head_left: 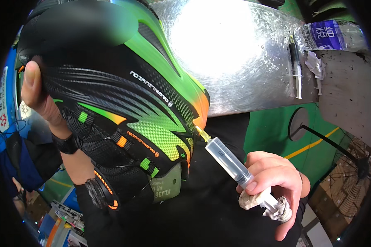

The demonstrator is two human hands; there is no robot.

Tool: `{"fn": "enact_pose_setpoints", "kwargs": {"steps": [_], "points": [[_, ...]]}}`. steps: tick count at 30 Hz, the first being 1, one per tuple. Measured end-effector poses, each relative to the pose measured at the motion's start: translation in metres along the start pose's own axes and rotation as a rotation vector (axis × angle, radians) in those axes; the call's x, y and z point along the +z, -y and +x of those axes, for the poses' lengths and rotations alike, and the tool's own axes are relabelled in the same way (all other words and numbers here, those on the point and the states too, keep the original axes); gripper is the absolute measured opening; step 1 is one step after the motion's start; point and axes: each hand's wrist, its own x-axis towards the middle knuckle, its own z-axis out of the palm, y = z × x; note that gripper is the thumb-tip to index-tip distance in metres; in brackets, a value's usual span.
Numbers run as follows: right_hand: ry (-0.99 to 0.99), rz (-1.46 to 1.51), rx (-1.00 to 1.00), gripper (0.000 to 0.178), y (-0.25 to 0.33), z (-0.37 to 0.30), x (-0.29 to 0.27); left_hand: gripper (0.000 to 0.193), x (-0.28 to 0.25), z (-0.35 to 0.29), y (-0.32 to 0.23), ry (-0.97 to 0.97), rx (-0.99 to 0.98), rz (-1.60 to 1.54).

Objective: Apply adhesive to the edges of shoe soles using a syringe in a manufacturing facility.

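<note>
My left hand (pixel 39 92) grips a black, green and orange sports shoe (pixel 152 131) at its left side, thumb up, fingers mostly hidden behind it. The shoe is held tilted, its sole side facing up and right. An olive-green shoe last (pixel 167 183) shows at its opening. In my right hand (pixel 276 177) is a clear syringe (pixel 228 159), its barrel between thumb and fingers and white wrapping around its rear end. The syringe's yellow tip (pixel 203 133) is at the orange edge of the shoe; whether it touches, I cannot tell.
Beyond the shoe lies a metal table (pixel 247 92) with strong glare. On its right are a dark-filled syringe (pixel 294 61), crumpled white paper (pixel 314 66) and a clear bottle with a purple label (pixel 327 35). A fan (pixel 348 185) stands at the lower right.
</note>
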Motion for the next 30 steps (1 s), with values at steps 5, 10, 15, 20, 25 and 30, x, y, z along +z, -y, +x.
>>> {"fn": "enact_pose_setpoints", "kwargs": {"steps": [5, 10, 15, 20, 25, 30], "points": [[-0.022, 0.053, -0.044, 0.082, -0.010, 0.001, -0.001, 0.040, -0.007, 0.005, 0.002, -0.042, -0.095, -0.008], [-0.015, 0.149, -0.072, 0.082, -0.024, -0.002, -0.007, 0.043, -0.017, 0.007, 0.003, -0.085, -0.180, -0.001], [-0.112, 0.273, -0.102, 0.083, -0.040, -0.010, -0.005, 0.046, -0.026, 0.006, 0.014, -0.106, -0.281, -0.018], [-0.103, 0.288, -0.127, 0.084, -0.045, -0.009, -0.007, 0.048, -0.031, 0.010, 0.009, -0.144, -0.366, -0.009], [-0.075, 0.254, -0.135, 0.086, -0.049, -0.010, -0.013, 0.051, -0.041, 0.008, 0.009, -0.166, -0.458, 0.013], [-0.070, 0.228, -0.168, 0.086, -0.057, -0.007, -0.014, 0.055, -0.053, -0.013, -0.007, -0.258, -0.616, 0.145]]}}
